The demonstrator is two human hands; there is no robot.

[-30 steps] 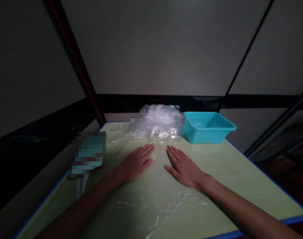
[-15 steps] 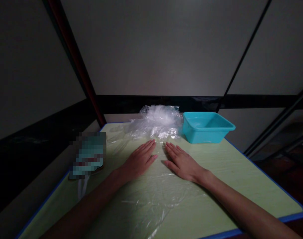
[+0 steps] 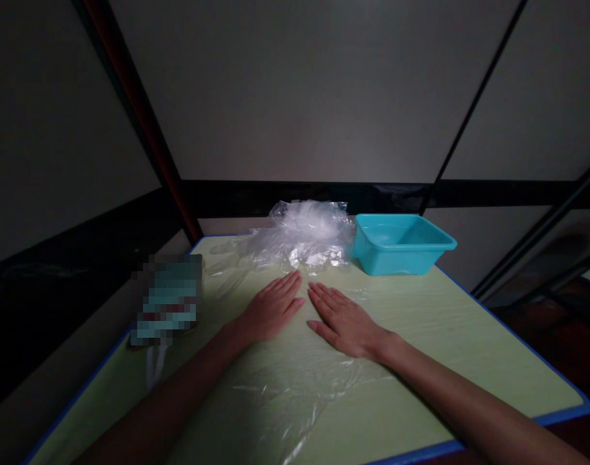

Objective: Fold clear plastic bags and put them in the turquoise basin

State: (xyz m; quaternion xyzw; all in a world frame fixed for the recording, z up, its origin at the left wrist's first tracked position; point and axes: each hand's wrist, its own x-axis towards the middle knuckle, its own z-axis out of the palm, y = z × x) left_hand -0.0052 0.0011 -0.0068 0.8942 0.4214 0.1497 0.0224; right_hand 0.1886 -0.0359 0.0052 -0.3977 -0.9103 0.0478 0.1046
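Note:
My left hand (image 3: 270, 309) lies flat, palm down, fingers stretched out, on a thin clear plastic sheet (image 3: 295, 387) spread over the light green table (image 3: 469, 336). My right hand (image 3: 342, 319) lies flat beside it on the same sheet, fingers together and extended, its fingertips close to those of the left hand. Neither hand grips anything. Just beyond the fingertips sits a crumpled heap of clear plastic film (image 3: 304, 236).
A turquoise plastic tub (image 3: 401, 244) stands at the back right of the table. A blurred teal object (image 3: 167, 298) lies at the left edge. The table has a blue rim, and dark wall panels rise behind it.
My right hand has slid left toward my left hand, narrowing the gap between them. The left hand has barely moved.

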